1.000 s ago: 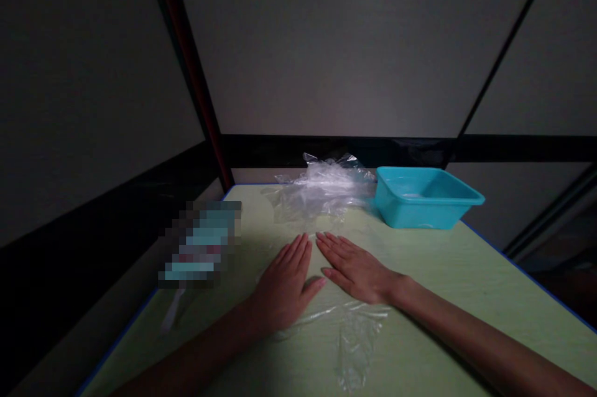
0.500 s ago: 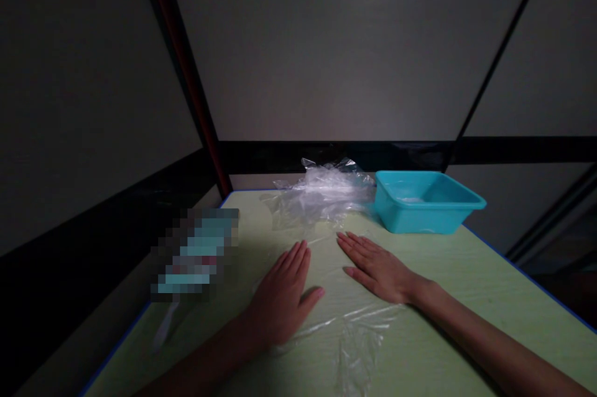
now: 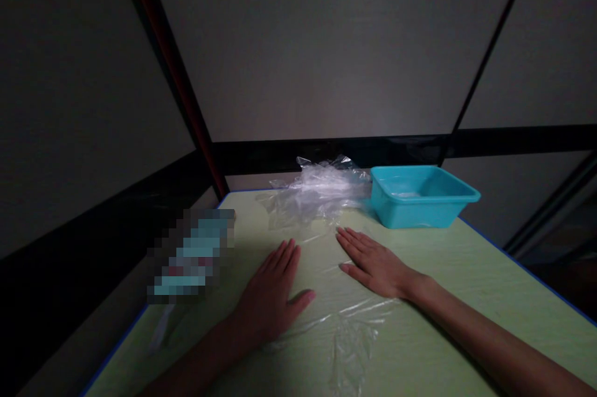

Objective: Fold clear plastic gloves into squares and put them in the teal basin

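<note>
My left hand lies flat, palm down, on a thin clear plastic sheet spread over the light green table. To its right, my right hand also rests flat on the sheet, fingers stretched forward and thumb apart. Neither hand grips anything. Wrinkles run across the film between and below the hands. Beyond the fingertips, a crumpled heap of clear plastic sits near the table's far edge.
A turquoise basin stands at the back right of the table. A pixelated teal item lies at the left edge, with a pale strip below it. Panelled walls rise behind and to the left.
My left hand has slid slightly left, away from my right hand. My right hand stays flat in nearly the same place. The whole view has shifted a little.
</note>
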A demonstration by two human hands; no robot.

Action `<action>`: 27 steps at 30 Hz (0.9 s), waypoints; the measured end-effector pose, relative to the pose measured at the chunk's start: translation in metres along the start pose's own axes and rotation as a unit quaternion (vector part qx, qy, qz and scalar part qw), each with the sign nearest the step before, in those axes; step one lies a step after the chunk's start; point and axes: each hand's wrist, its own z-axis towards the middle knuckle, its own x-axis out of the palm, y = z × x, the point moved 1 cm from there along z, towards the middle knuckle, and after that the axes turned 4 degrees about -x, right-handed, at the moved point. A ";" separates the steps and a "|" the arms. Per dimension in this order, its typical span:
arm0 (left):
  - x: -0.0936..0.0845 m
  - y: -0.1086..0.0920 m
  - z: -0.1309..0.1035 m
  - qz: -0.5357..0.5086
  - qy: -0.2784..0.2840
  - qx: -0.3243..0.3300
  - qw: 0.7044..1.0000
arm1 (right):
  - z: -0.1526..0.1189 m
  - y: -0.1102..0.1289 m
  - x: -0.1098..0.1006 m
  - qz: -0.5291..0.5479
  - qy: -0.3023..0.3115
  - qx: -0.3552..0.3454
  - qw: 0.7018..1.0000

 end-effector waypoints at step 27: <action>-0.008 -0.001 -0.003 0.008 0.050 -0.047 0.998 | -0.006 -0.009 -0.007 -0.014 0.026 0.025 0.999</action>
